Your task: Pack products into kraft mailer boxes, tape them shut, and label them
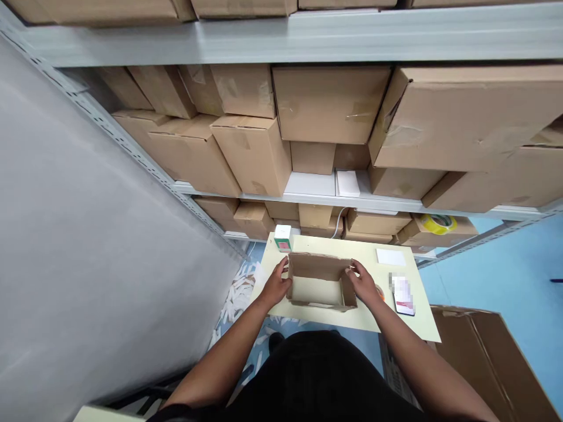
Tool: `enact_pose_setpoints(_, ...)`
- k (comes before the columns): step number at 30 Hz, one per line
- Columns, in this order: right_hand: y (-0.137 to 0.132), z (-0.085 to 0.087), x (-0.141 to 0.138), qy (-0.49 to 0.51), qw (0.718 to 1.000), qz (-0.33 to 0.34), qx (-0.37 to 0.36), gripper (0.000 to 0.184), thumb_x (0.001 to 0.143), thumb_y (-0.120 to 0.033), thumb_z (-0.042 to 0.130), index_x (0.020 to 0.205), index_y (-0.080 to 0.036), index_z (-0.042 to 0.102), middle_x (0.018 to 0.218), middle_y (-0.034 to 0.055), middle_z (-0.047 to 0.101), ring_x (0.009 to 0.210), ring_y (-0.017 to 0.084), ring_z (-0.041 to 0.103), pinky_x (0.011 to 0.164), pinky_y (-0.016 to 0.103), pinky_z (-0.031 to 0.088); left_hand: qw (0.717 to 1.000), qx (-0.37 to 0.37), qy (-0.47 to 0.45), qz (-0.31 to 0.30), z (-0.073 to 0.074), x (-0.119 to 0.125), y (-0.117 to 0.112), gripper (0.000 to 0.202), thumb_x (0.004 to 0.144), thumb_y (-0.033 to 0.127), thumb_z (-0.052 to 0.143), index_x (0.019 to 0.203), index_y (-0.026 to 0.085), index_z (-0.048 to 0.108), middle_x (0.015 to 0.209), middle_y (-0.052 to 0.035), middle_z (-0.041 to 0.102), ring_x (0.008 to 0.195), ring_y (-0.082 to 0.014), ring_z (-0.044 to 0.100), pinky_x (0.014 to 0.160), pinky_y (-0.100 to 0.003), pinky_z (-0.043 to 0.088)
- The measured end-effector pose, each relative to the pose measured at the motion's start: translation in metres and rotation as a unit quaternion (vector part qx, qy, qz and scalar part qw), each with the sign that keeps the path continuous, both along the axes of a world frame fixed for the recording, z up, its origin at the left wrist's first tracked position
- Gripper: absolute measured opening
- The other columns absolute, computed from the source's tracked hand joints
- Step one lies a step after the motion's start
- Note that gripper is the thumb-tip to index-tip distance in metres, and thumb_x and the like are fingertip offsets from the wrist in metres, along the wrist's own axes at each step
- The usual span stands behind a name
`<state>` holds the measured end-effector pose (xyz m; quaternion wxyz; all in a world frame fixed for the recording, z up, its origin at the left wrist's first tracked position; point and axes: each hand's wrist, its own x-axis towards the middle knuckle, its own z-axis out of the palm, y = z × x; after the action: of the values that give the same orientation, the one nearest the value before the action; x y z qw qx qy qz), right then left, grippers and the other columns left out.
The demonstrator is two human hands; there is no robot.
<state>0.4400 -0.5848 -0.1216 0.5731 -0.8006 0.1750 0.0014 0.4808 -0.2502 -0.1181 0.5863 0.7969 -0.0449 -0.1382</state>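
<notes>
A small brown cardboard box (319, 266) stands on the pale yellow table (281, 322), its top uncovered. Within its four walls a pale surface like the tabletop shows. My left hand (275, 285) grips the left wall, thumb on the near side and fingers by the far corner. At the opposite end, my right hand (362, 281) pinches the upper edge of the right wall. Just behind the box, near the table's far left corner, sits a small white and green carton (283, 238). An orange tape roll (380, 292) is partly hidden by my right wrist.
A phone (402, 295) and a white flat box (390, 257) lie on the table's right side. Shelves of cardboard boxes (329, 105) rise behind it, with yellow tape (438, 223) on one. Paper scraps (237, 299) litter the floor left; a large carton (488, 351) stands right.
</notes>
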Motion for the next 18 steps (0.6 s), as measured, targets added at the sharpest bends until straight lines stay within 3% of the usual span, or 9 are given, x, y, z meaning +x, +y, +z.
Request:
enact_pose_setpoints(4,0.008,0.001,-0.022,0.003,1.0,-0.021,0.001,0.064,0.087,-0.056,0.062,0.144,-0.028,0.056,0.149,0.0062,0.058,0.129,0.029,0.06,0.108,0.044,0.049,0.999,0.003,-0.027,-0.032,-0.007,0.004,-0.007,0.092,0.076,0.009,0.055,0.161,0.027,0.026,0.163,-0.0103,0.035,0.139,-0.0257,0.046,0.105,-0.04,0.05)
enact_pose_setpoints(8,0.018,-0.003,-0.038,-0.019,0.999,-0.043,0.018,0.069,0.088,-0.059,0.06,0.149,-0.027,0.053,0.153,0.0054,0.054,0.138,0.029,0.053,0.116,0.045,0.042,0.996,-0.004,-0.05,-0.072,-0.002,0.004,-0.006,0.098,0.072,0.006,0.055,0.161,0.029,0.023,0.164,-0.0095,0.033,0.147,-0.028,0.037,0.101,-0.037,0.053)
enact_pose_setpoints(14,0.027,-0.004,-0.043,-0.026,0.99,-0.135,0.025,0.071,0.092,-0.071,0.048,0.141,-0.023,0.063,0.147,0.008,0.061,0.142,0.03,0.048,0.121,0.045,0.035,0.994,-0.032,-0.067,-0.079,0.0,0.007,0.0,0.069,0.074,0.008,0.054,0.141,0.024,0.049,0.157,-0.0104,0.039,0.145,-0.0281,0.041,0.096,-0.036,0.056)
enact_pose_setpoints(18,0.029,-0.002,-0.047,-0.054,0.989,-0.132,0.045,0.068,0.095,-0.07,0.041,0.137,-0.023,0.067,0.139,0.0083,0.067,0.133,0.029,0.057,0.112,0.043,0.044,0.992,-0.068,-0.084,-0.062,-0.009,0.008,0.003,0.06,0.076,0.009,0.053,0.135,0.022,0.054,0.148,-0.011,0.05,0.141,-0.0264,0.047,0.115,-0.044,0.043)
